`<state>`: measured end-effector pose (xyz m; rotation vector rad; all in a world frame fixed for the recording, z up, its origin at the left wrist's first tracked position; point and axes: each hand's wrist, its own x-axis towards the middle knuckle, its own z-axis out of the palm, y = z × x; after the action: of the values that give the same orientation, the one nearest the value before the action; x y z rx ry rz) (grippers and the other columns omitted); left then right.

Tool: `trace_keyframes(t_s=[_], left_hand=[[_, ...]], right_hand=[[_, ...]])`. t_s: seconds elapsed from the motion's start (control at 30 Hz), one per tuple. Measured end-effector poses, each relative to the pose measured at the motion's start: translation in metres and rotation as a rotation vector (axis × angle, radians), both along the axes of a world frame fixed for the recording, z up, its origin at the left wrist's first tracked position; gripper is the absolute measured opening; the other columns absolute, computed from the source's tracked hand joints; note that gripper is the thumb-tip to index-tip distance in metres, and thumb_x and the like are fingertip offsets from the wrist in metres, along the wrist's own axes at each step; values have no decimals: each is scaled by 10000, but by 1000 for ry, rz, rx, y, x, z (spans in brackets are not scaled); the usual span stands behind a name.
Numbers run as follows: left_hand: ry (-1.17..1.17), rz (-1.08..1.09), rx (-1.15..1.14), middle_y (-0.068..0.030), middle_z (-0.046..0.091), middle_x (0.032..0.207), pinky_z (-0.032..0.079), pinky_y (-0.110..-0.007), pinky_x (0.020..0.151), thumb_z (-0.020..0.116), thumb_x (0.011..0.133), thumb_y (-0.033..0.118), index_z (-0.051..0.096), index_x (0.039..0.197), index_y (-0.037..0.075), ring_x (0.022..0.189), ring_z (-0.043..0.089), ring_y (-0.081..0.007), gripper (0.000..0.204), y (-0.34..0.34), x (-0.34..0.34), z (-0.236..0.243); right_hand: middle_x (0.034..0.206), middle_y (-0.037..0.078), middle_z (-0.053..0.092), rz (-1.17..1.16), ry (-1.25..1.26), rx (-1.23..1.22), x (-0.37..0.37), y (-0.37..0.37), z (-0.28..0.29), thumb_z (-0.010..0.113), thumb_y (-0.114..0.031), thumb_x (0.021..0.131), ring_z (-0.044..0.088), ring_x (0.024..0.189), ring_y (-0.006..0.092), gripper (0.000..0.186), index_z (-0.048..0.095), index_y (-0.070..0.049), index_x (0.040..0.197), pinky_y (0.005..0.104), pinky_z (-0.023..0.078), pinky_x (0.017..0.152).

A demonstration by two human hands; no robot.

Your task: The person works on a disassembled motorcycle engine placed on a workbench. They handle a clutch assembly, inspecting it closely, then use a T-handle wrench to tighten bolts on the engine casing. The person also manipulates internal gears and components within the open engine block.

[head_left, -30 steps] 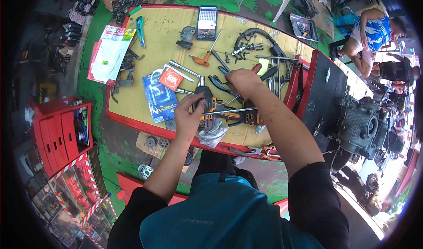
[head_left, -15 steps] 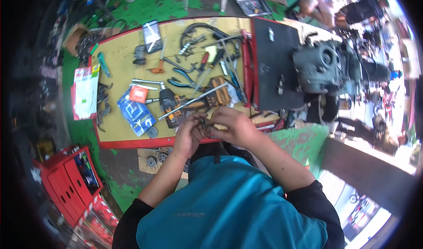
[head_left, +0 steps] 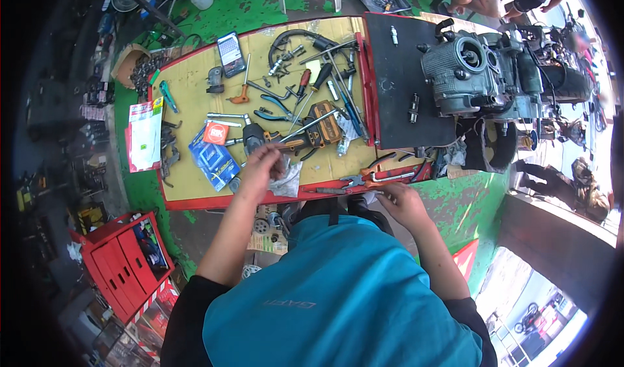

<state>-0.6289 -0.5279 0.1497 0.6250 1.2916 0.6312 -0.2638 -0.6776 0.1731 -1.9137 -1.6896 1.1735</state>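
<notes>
My left hand, a little left of the frame's centre, has its fingers loosely bent and partly apart, over the near side of the drill and just beside the rag; whether it pinches anything, I cannot tell; the drill lies mid-frame on the yellow surface, a metal rod across it; my right hand, lower right of centre, has bent fingers by the red rim, near the pliers; its grip I cannot tell either; the engine sits at upper right.
</notes>
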Motion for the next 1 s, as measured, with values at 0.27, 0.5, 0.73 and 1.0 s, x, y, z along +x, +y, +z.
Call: trace_keyframes(t_s=[0.27,0.5,0.73,1.0], left_hand=[[330,37,206,-18,660,783,506,-305,616,646,963,231,791,1043,49,713,692,-161,247,140,-83,-51],[1298,-512,500,-321,744,966,573,-551,854,699,912,468,775,927,-2,952,740,-480,476,234,-88,-160],[1146,-470,572,-198,712,788,531,-504,693,700,969,377,676,900,-2,719,687,-385,386,199,-75,-98],[-226,-275,105,14,677,906,411,-230,539,732,1017,226,650,1175,128,646,536,-50,203,-5,126,89]], right_hand=[[962,159,737,-129,-69,-166,16,-60,-25,750,-211,936,732,845,345,229,771,-39,1084,452,589,791],[969,162,735,-219,-94,-161,16,-70,-17,726,-259,954,726,909,367,244,772,-58,1085,473,586,830],[1011,159,732,-213,-22,69,13,-46,24,721,-237,963,724,948,351,281,758,-57,1174,462,591,841],[1336,195,638,-67,100,581,-9,25,99,887,-380,831,638,1231,407,806,558,-40,1484,487,508,1062]])
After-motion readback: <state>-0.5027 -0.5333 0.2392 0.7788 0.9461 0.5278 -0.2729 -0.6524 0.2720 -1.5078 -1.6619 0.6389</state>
